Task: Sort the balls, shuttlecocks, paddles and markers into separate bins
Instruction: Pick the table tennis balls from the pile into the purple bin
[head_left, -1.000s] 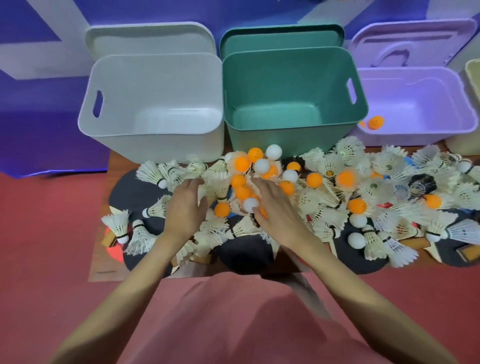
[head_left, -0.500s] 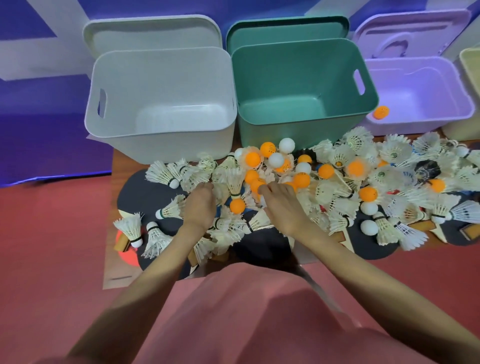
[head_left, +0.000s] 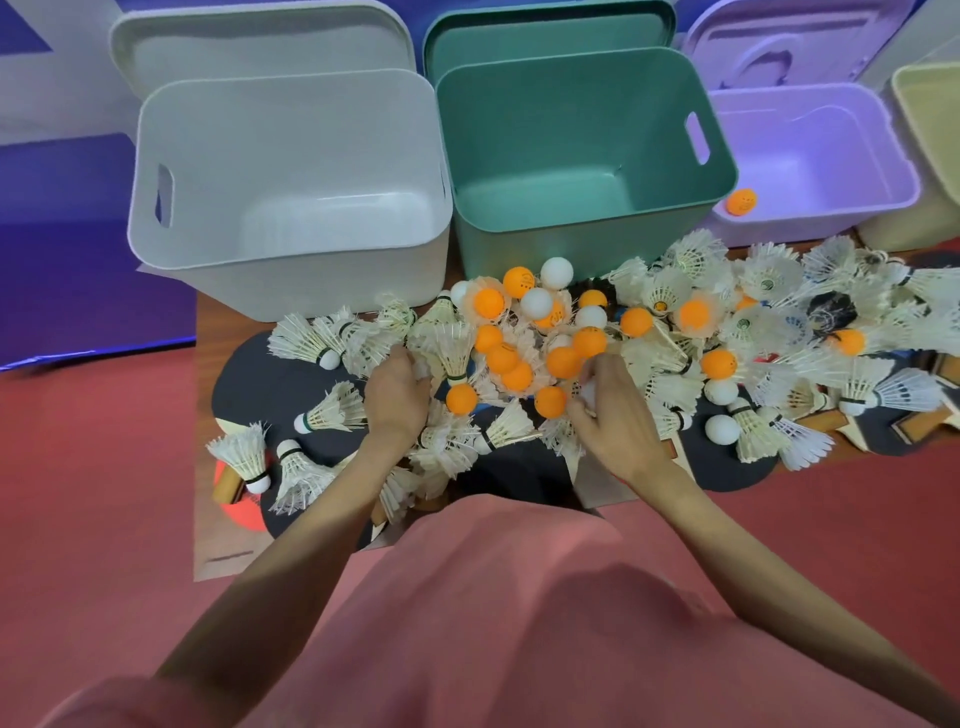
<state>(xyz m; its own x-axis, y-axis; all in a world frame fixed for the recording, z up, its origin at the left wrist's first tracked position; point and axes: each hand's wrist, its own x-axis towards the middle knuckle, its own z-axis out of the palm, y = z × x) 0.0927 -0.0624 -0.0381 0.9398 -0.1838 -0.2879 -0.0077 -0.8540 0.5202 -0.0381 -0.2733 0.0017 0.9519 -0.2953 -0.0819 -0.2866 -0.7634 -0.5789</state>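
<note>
A heap of white feather shuttlecocks (head_left: 670, 384), orange balls (head_left: 563, 361) and white balls (head_left: 556, 272) lies over black paddles (head_left: 260, 379) on a low board. My left hand (head_left: 395, 397) sits at the heap's left part, fingers curled round a small white ball that is mostly hidden. My right hand (head_left: 613, 415) is at the middle and pinches a white ball (head_left: 589, 392) just below the orange cluster. One orange ball (head_left: 742, 201) lies in the purple bin (head_left: 857, 218). No marker is plainly visible.
A white bin (head_left: 156, 244) and a green bin (head_left: 519, 249) stand with nothing inside behind the heap, their lids leaning at the back. A cream bin (head_left: 930, 119) shows at the right edge. Red floor surrounds the board.
Both hands have curled into the heap and closed on white balls. The camera has tilted down and moved closer to the bins.
</note>
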